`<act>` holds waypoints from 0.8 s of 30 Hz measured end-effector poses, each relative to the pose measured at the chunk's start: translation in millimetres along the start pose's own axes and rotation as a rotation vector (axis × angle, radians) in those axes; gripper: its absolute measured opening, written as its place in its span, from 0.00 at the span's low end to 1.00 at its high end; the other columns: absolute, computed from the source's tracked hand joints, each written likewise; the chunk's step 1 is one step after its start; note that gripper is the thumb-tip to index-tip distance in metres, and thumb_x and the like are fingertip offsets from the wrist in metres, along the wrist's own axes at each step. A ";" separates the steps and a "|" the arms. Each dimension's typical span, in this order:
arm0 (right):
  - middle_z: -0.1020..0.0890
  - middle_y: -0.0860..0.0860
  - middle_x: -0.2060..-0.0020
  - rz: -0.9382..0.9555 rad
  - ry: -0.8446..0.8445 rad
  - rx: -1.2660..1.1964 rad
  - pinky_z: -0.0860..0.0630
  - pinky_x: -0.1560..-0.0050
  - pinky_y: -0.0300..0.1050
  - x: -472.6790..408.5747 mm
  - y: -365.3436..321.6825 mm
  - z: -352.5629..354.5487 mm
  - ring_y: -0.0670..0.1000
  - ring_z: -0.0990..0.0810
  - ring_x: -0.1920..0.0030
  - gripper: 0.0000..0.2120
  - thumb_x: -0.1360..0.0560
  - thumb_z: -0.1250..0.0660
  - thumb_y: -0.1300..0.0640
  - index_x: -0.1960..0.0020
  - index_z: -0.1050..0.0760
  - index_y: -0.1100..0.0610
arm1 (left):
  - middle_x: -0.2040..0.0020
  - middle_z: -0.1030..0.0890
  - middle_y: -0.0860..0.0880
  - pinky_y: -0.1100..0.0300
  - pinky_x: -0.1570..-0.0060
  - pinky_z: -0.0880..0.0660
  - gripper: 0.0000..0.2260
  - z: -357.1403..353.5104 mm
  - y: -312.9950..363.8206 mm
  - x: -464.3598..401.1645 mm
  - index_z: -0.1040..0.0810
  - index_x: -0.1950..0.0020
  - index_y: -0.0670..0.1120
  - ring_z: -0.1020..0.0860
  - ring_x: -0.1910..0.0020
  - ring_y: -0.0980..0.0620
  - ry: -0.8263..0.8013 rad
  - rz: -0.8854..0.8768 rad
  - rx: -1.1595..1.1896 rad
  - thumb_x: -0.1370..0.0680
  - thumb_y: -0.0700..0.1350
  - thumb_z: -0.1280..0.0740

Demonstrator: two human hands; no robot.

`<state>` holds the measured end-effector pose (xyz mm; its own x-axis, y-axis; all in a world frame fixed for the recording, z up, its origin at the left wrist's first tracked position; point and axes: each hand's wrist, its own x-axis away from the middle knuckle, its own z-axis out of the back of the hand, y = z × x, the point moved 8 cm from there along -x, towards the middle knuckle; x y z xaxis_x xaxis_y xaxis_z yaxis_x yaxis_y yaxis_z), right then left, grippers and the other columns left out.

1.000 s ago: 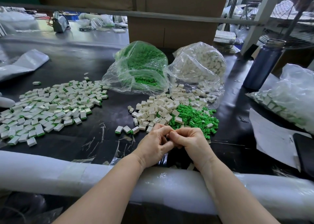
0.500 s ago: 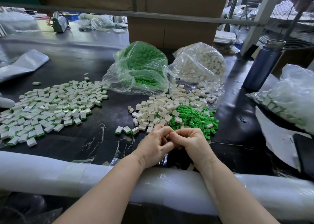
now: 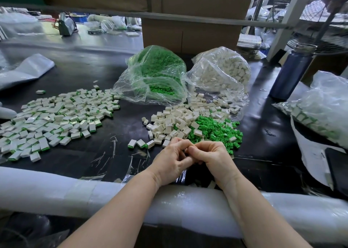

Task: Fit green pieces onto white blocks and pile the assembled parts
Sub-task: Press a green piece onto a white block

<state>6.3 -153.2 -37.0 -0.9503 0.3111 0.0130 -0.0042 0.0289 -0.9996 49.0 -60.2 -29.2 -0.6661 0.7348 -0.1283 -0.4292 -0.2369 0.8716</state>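
My left hand [image 3: 172,161] and my right hand [image 3: 212,157] meet fingertip to fingertip just above the black table, near its front edge. Both have curled fingers pinching a small part that is almost wholly hidden between them. Just behind the hands lie a loose heap of white blocks [image 3: 175,123] and a heap of green pieces [image 3: 214,131]. Three assembled parts [image 3: 141,143] sit in a row left of the hands. A wide spread of assembled white-and-green parts [image 3: 56,119] covers the left of the table.
Behind the heaps stand an open clear bag of green pieces [image 3: 156,76] and a bag of white blocks [image 3: 222,72]. A dark blue bottle [image 3: 291,72] and another bag of parts [image 3: 320,112] are at the right. A white padded roll [image 3: 56,193] lines the front edge.
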 end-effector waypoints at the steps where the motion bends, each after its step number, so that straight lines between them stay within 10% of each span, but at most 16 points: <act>1: 0.22 0.57 0.72 -0.001 0.004 0.004 0.29 0.69 0.40 -0.1 0.2 0.3 0.49 0.27 0.71 0.08 0.29 0.31 0.66 0.66 0.19 0.60 | 0.55 0.30 0.53 0.54 0.49 0.26 0.10 -0.2 -0.1 -0.1 0.25 0.59 0.58 0.29 0.60 0.54 0.000 -0.001 0.001 0.26 0.42 0.31; 24: 0.18 0.54 0.68 0.060 -0.002 0.040 0.24 0.66 0.38 1.0 -4.3 -2.4 0.48 0.21 0.67 0.06 0.28 0.31 0.57 0.59 0.18 0.60 | 0.52 0.29 0.50 0.68 0.53 0.28 0.05 3.2 -0.2 -1.2 0.23 0.52 0.49 0.27 0.59 0.54 0.056 0.000 0.098 0.24 0.39 0.34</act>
<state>6.1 -150.7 -32.6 -0.9498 0.3094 -0.0469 0.0402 -0.0279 -0.9988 51.9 -59.0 -27.7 -0.7000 0.6978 -0.1523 -0.3696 -0.1714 0.9132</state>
